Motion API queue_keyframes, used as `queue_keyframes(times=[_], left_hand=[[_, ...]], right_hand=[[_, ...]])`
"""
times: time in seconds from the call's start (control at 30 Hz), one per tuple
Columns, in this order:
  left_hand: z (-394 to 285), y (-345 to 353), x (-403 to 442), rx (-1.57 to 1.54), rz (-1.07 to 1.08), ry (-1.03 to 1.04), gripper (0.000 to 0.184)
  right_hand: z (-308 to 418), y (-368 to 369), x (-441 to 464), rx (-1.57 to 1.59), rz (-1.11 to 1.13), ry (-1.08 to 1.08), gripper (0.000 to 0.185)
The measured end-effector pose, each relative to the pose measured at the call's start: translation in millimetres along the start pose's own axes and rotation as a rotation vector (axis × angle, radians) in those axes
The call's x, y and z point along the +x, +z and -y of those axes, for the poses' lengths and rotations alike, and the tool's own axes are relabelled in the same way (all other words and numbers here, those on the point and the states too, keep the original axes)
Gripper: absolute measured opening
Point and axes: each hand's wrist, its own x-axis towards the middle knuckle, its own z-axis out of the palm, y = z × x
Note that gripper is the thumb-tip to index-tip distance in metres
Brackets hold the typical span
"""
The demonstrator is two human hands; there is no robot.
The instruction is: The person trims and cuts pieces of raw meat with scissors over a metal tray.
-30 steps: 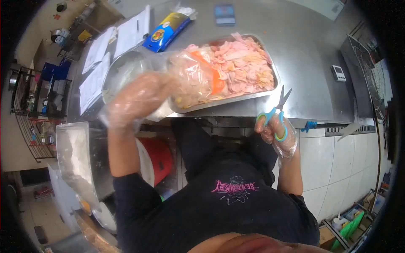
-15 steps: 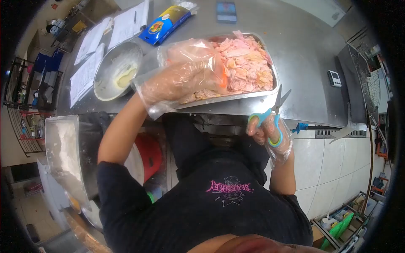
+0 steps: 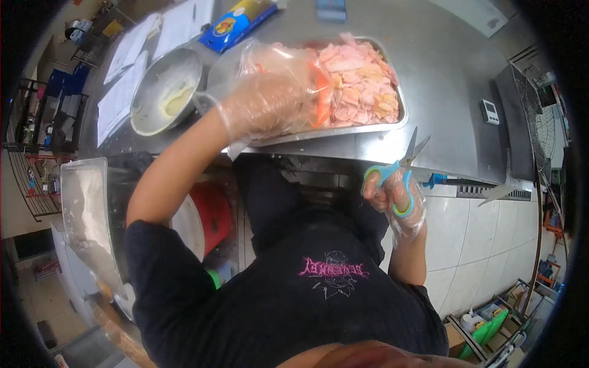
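My left hand [image 3: 273, 101], in a clear plastic glove, is over the left side of a metal tray [image 3: 343, 131]. Its fingers are closed on a clear plastic bag [image 3: 242, 66] with orange parts; the fingertips are partly hidden by the plastic. Pale pink, folded pieces of raw meat or skin [image 3: 362, 83] fill the tray to the right of the bag. My right hand [image 3: 396, 199], also gloved, holds a pair of scissors [image 3: 405, 164] by its blue and green handles, just off the table's front edge. The blades point away from me and stand slightly apart.
A metal bowl [image 3: 141, 116] with pale paste stands left of the tray, beside papers [image 3: 119, 101]. Behind are a blue and yellow packet [image 3: 236, 26] and a phone [image 3: 331, 9]. A small timer [image 3: 489, 111] lies at right. A tub of white powder [image 3: 92, 202] stands lower left.
My left hand and the bag's orange part have shifted slightly up in the view. The scissors stay in my right hand, almost unmoved. The whole view has tilted a little.
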Motion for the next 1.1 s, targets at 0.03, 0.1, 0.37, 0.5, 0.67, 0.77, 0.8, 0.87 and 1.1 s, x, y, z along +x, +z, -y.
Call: queue_keyframes(times=[0.03, 0.1, 0.37, 0.5, 0.67, 0.77, 0.8, 0.87, 1.1], left_hand=[[0, 1, 0, 0.001, -0.136, 0.065, 0.021], [-3, 6, -1, -0.014, -0.257, 0.132, 0.021], [-18, -16, -12, -0.010, -0.274, -0.032, 0.024], [-21, -32, -17, -0.022, -0.159, -0.219, 0.025], [-30, -23, -23, -0.064, -0.283, -0.239, 0.029], [-33, -22, -23, -0.140, -0.385, -0.183, 0.022], [-35, -21, -28, -0.142, -0.387, -0.191, 0.022], [-32, -25, -38, -0.146, -0.453, -0.180, 0.017], [-45, -32, -73, -0.222, -0.480, -0.381, 0.010]], right_hand=[[-1, -1, 0, -0.005, 0.016, -0.003, 0.076], [-2, -4, -3, -0.019, 0.047, 0.019, 0.072], [-1, 5, -3, -0.060, 0.037, 0.059, 0.077], [9, 13, 12, -0.153, 0.024, 0.010, 0.066], [35, 43, 61, -0.710, -0.110, -0.128, 0.027], [15, 53, 114, -0.706, -0.175, -0.609, 0.025], [10, 55, 126, -0.890, -0.209, -0.749, 0.024], [9, 63, 140, -1.068, -0.215, -0.924, 0.023], [11, 84, 134, -1.068, -0.163, -0.448, 0.024]])
